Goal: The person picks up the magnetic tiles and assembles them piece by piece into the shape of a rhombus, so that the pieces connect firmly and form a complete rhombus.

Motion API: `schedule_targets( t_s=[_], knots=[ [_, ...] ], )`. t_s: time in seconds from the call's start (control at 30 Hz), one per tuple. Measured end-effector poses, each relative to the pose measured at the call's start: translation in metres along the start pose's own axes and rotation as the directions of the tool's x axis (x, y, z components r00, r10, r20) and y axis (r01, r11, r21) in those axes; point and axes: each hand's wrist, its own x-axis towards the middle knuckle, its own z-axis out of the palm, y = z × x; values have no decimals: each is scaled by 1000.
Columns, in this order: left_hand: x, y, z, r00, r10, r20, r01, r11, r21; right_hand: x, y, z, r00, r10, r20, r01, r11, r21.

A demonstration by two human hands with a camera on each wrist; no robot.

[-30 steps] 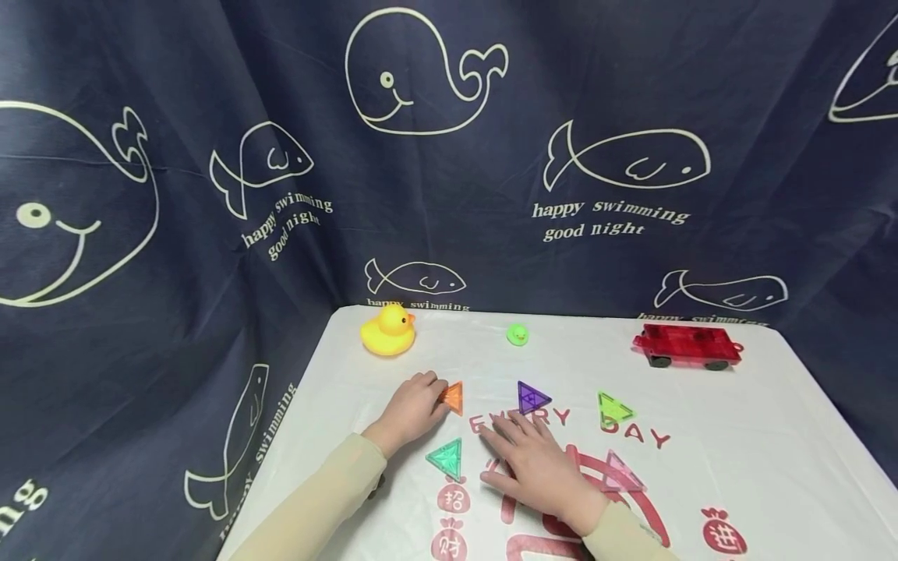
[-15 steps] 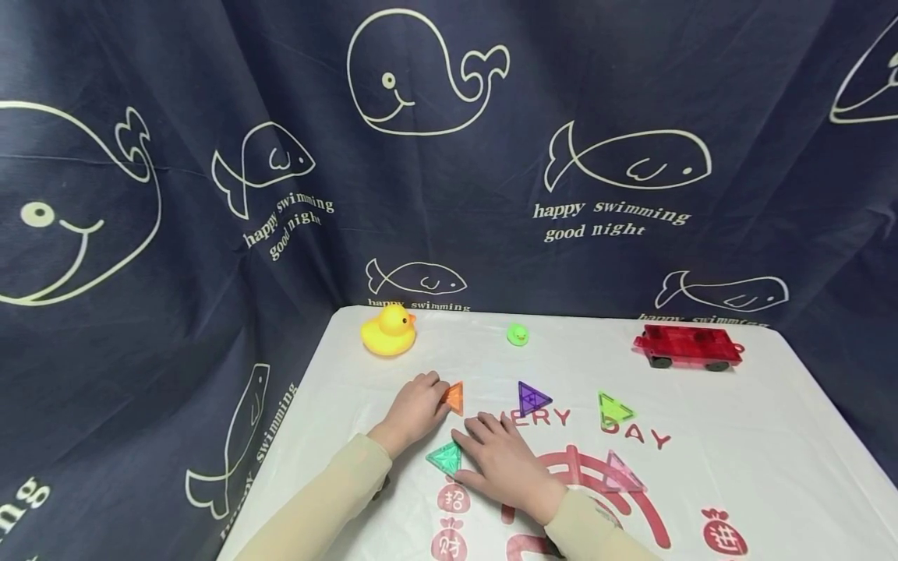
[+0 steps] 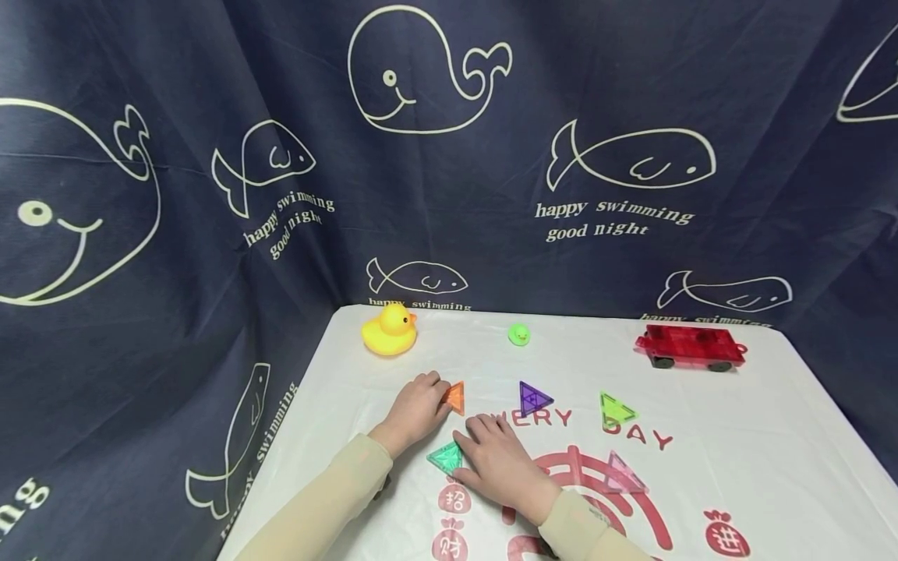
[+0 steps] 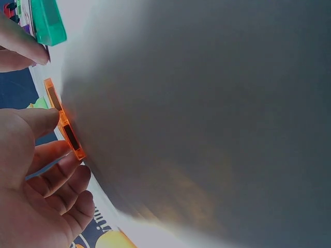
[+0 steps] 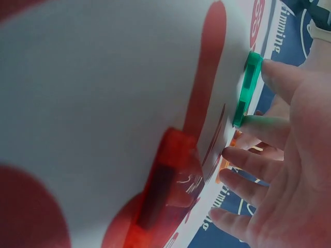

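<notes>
- The left hand (image 3: 415, 409) pinches an orange triangle (image 3: 456, 398) between thumb and forefinger at its left edge, the piece lying on the white tablecloth (image 3: 744, 436)
- The right hand (image 3: 501, 463) has thumb and forefinger on the two ends of the right edge of a teal triangle (image 3: 446, 458), pinching it, the other fingers spread
- Either triangle could slip or spin, I judge, because only a thin edge is held
- If the dark strips in their edges are magnets, the two pieces could snap together askew, being near each other
- The hands could knock together too: the right fingertips lie just beside the orange triangle
- A red piece (image 5: 163, 196) lies near the right wrist, where a careless sweep might shift it
- The right hand bars the straight way from the teal triangle to a pink triangle (image 3: 623, 475)
- Purple (image 3: 535, 399) and lime triangles (image 3: 617, 411) lie further right
- Behind stand a yellow duck (image 3: 389, 333), a small green duck (image 3: 519, 335) and a red wagon (image 3: 691, 348)
</notes>
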Motion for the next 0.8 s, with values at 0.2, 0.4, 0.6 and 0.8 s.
schedule_targets(
  t_s=[0.2,0.4,0.6,0.8],
  knots=[
    [1,0,1,1000,-3,6,3,1000,-12,2,-3,0,1000,-4,-12,4,1000,-9],
    [1,-1,1,1000,8,-9,-8,1000,-26,4,-7,-2,1000,3,6,-3,1000,1],
    [0,0,-1,999,15,-28,-16,999,-40,6,-10,-3,999,19,28,-19,1000,-5],
    [1,0,0,1000,-19,-22,17,995,-100,5,-14,-1,998,54,18,-54,999,-3]
  ],
)
